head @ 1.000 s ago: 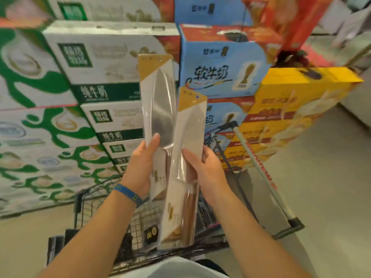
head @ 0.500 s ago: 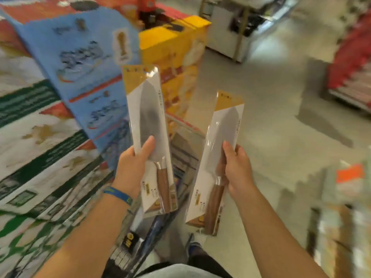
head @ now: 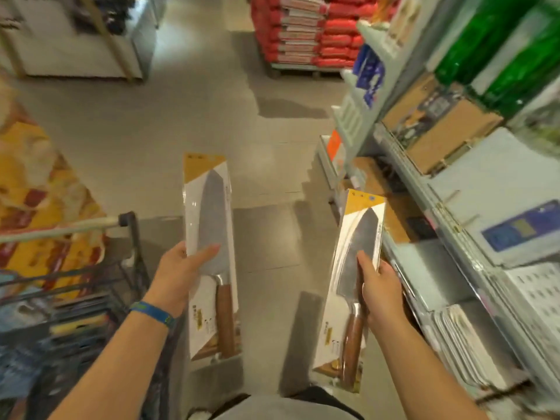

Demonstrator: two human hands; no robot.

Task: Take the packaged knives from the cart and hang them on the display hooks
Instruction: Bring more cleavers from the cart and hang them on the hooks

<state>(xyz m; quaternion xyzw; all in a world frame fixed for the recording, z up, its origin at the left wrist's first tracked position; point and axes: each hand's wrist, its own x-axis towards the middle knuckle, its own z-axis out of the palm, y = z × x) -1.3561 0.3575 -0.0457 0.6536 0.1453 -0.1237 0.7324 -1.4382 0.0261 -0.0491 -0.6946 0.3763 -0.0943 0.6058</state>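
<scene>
Two packaged knives stand upright in front of me, each a broad steel blade with a wooden handle on a white card topped in yellow. My left hand (head: 178, 275) grips the left package (head: 209, 225) at its middle, thumb across the blade. My right hand (head: 380, 287) grips the right package (head: 353, 286) the same way, close to the shelving. The wire cart (head: 91, 286) is at my lower left, its handle just left of the left package. No display hooks can be made out in the blur.
Grey shelving (head: 448, 225) runs along the right with cardboard-backed goods, green items above and stacked white trays low down. Yellow boxes (head: 39, 189) stand behind the cart. Stacked red sacks (head: 312, 28) sit at the aisle's far end. Grey floor lies between.
My view has swung right, from the stacked milk boxes to the aisle and shelving. The two packages, overlapping a second ago, are now held apart. The right one is nearer the shelf.
</scene>
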